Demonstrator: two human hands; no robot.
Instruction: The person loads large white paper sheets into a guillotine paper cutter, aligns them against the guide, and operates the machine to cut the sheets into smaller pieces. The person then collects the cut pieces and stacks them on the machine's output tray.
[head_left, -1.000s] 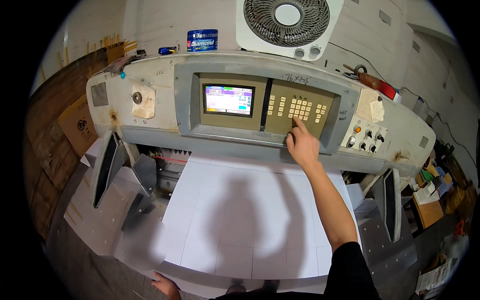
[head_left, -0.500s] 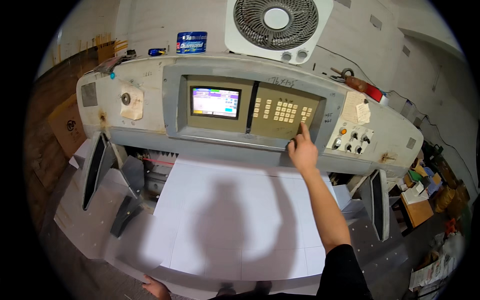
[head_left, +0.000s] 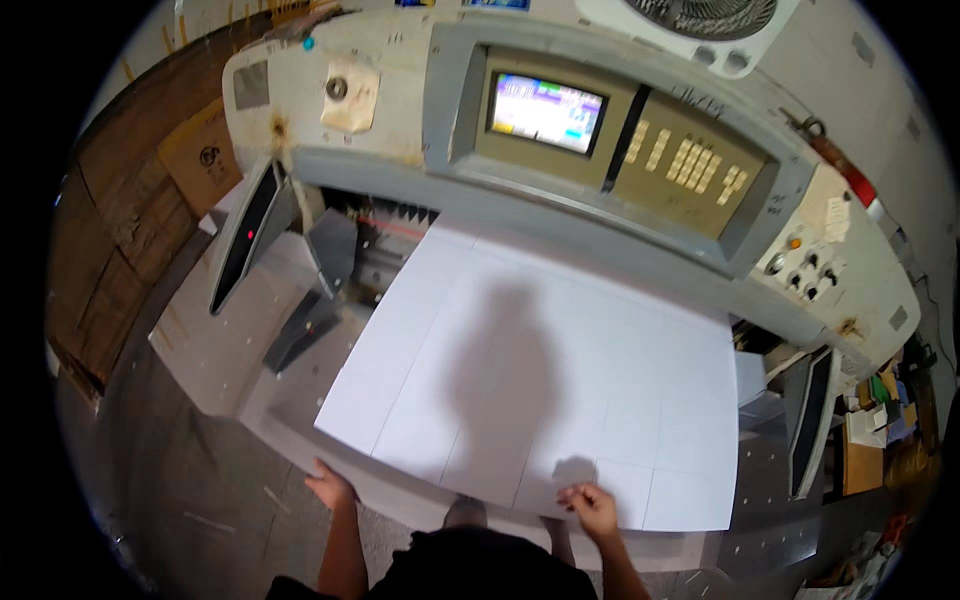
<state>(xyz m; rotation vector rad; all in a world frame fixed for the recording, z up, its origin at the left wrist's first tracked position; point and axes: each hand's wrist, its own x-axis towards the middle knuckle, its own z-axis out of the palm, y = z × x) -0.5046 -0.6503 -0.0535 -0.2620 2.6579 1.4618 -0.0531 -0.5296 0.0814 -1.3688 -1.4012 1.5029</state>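
My left hand [head_left: 332, 487] is at the front edge of the grey machine table [head_left: 270, 425], with its thumb and fingers apart. Over the near edge of a large white paper sheet [head_left: 610, 400] hovers my right hand [head_left: 594, 509], its fingers loosely bent and nothing visible in them. The sheet, marked with thin lines in a grid, lies on the table and reaches back beneath the machine's front. Above it sit a lit screen [head_left: 546, 112] and a keypad [head_left: 692, 163], with neither hand on them.
Dark upright panels stand at the left [head_left: 245, 238] and right [head_left: 812, 425] of the table. Knobs and an orange button [head_left: 796, 244] are on the right housing. A white fan [head_left: 700, 30] rests on top. Cardboard [head_left: 200, 160] leans at left; clutter fills the far right.
My right hand has left the keypad and come down to the sheet's near edge. My left hand still touches the table's front edge. The view has tilted down and turned; the screen display differs.
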